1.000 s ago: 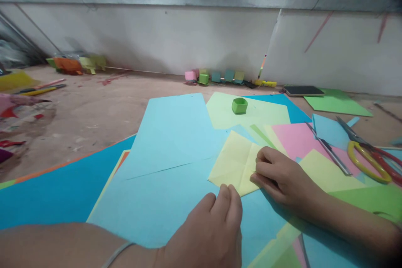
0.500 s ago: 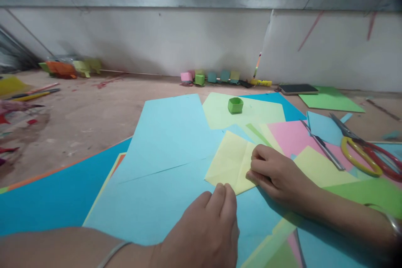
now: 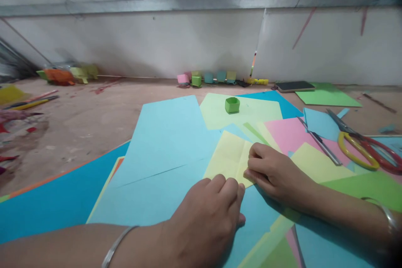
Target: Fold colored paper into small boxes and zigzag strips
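Note:
A pale yellow sheet of paper (image 3: 226, 155) with a crease near its right side lies slanted on the light blue paper (image 3: 163, 142). On its right edge, my right hand (image 3: 270, 171) is closed in a pinch. My left hand (image 3: 207, 213) bends over the near edge with its fingers curled down, their tips partly hidden, and the thumb tip showing below. A small open green paper box (image 3: 232, 105) stands beyond the yellow paper, on a pale green sheet (image 3: 210, 111).
To the right lie red-and-yellow-handled scissors (image 3: 358, 142), a pen-like tool (image 3: 323, 146) and overlapping coloured sheets. A phone (image 3: 295, 86) rests on green paper (image 3: 329, 95). Small paper cubes (image 3: 209, 77) line the wall. An orange paper shape (image 3: 59, 76) stands far left.
My left hand has shifted right and forward along the yellow paper's near edge, its fingers curling over it. My right hand keeps its pinch. The view has tilted slightly.

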Available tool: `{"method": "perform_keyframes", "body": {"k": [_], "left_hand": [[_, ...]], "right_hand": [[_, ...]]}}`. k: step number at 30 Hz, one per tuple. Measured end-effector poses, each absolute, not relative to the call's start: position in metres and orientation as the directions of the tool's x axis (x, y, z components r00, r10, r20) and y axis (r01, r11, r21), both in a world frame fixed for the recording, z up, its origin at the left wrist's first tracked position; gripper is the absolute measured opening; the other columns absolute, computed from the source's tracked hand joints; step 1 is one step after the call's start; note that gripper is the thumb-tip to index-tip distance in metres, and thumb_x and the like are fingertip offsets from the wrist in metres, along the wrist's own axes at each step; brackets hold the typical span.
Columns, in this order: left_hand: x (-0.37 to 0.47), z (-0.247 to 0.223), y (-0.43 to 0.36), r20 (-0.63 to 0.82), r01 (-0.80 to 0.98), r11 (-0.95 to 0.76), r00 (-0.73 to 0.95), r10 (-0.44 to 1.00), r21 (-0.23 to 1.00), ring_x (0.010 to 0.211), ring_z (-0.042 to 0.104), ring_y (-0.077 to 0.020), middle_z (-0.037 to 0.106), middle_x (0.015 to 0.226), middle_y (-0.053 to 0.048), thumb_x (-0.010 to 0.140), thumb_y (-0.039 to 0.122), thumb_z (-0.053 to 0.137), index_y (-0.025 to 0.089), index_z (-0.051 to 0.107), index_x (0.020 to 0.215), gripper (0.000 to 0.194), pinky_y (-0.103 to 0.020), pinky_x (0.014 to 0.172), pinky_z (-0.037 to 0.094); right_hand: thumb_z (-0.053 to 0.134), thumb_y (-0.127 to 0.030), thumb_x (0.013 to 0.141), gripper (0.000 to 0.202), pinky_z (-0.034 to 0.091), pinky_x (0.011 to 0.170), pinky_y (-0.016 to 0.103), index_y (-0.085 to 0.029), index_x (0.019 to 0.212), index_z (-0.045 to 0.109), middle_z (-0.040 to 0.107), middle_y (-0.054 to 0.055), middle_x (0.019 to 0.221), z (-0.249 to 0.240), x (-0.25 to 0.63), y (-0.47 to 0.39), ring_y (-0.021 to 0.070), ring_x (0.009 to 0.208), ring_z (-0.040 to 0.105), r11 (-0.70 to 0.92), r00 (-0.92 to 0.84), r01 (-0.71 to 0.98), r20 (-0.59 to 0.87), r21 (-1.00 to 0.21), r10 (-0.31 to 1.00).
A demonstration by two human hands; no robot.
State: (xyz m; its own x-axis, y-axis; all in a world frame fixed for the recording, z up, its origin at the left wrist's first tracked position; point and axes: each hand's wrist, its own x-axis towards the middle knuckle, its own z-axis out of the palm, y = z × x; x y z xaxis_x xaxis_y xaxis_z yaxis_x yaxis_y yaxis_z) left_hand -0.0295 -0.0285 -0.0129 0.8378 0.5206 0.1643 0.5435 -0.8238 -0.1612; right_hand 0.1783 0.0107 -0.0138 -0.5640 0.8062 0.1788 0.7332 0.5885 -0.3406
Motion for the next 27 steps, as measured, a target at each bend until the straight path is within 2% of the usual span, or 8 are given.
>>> {"method": "perform_keyframes", "body": {"k": [5, 12, 15, 18, 21, 27], "left_hand": [[-0.028, -0.01, -0.024, 0.028, 0.528, -0.838, 0.848, 0.529, -0.14, 0.068, 0.051, -0.0193, 0.058, 0.081, -0.004, 0.091, 0.032, 0.06, 0.01, 0.06, 0.108, 0.028, -0.032, 0.048, 0.037], [-0.028, -0.011, -0.021, 0.02, 0.527, -0.843, 0.849, 0.528, -0.109, 0.067, 0.051, -0.0196, 0.058, 0.08, -0.003, 0.089, 0.035, 0.063, 0.011, 0.061, 0.105, 0.029, -0.033, 0.049, 0.035], [-0.029, -0.01, -0.022, 0.03, 0.518, -0.848, 0.855, 0.518, -0.108, 0.067, 0.051, -0.0198, 0.057, 0.079, -0.003, 0.089, 0.035, 0.063, 0.013, 0.062, 0.098, 0.024, -0.034, 0.049, 0.034], [-0.03, -0.009, -0.022, 0.02, 0.523, -0.845, 0.852, 0.524, -0.11, 0.067, 0.051, -0.0197, 0.057, 0.079, -0.003, 0.088, 0.037, 0.065, 0.013, 0.062, 0.102, 0.028, -0.034, 0.05, 0.033], [-0.03, -0.009, -0.022, 0.002, 0.527, -0.842, 0.848, 0.53, -0.117, 0.069, 0.051, -0.0195, 0.058, 0.079, -0.003, 0.089, 0.038, 0.064, 0.011, 0.06, 0.112, 0.036, -0.034, 0.052, 0.034], [-0.03, -0.01, -0.02, -0.034, 0.53, -0.84, 0.843, 0.537, -0.114, 0.072, 0.053, -0.0208, 0.058, 0.081, -0.004, 0.091, 0.04, 0.06, 0.011, 0.058, 0.119, 0.04, -0.034, 0.052, 0.036]], "right_hand": [[0.049, -0.017, 0.091, 0.03, 0.035, 0.06, 0.028, -0.017, 0.061, 0.046, 0.046, 0.003, 0.077, -0.014, 0.178, 0.01, 0.0152, 0.07, 0.044, 0.583, -0.563, 0.739, 0.167, -0.337, 0.81], [0.054, -0.018, 0.09, 0.028, 0.035, 0.061, 0.028, -0.019, 0.064, 0.042, 0.046, 0.001, 0.077, -0.015, 0.18, 0.011, 0.0149, 0.07, 0.044, 0.553, -0.533, 0.754, 0.161, -0.354, 0.831], [0.067, -0.027, 0.084, 0.027, 0.034, 0.059, 0.027, -0.02, 0.073, 0.043, 0.048, 0.001, 0.08, -0.016, 0.181, 0.011, 0.0149, 0.07, 0.043, 0.497, -0.488, 0.77, 0.131, -0.4, 0.863], [0.076, -0.035, 0.077, 0.036, 0.035, 0.059, 0.027, -0.02, 0.079, 0.043, 0.05, 0.001, 0.084, -0.017, 0.183, 0.01, 0.0155, 0.071, 0.043, 0.448, -0.45, 0.783, 0.105, -0.432, 0.887], [0.081, -0.032, 0.072, 0.04, 0.035, 0.059, 0.027, -0.02, 0.08, 0.044, 0.05, 0.001, 0.085, -0.014, 0.187, 0.011, 0.0155, 0.072, 0.043, 0.41, -0.421, 0.785, 0.085, -0.464, 0.903], [0.079, -0.021, 0.073, 0.031, 0.035, 0.058, 0.025, -0.019, 0.071, 0.047, 0.051, 0.0, 0.081, -0.002, 0.202, 0.023, 0.0135, 0.069, 0.045, 0.377, -0.454, 0.777, -0.034, -0.504, 0.89]]}}
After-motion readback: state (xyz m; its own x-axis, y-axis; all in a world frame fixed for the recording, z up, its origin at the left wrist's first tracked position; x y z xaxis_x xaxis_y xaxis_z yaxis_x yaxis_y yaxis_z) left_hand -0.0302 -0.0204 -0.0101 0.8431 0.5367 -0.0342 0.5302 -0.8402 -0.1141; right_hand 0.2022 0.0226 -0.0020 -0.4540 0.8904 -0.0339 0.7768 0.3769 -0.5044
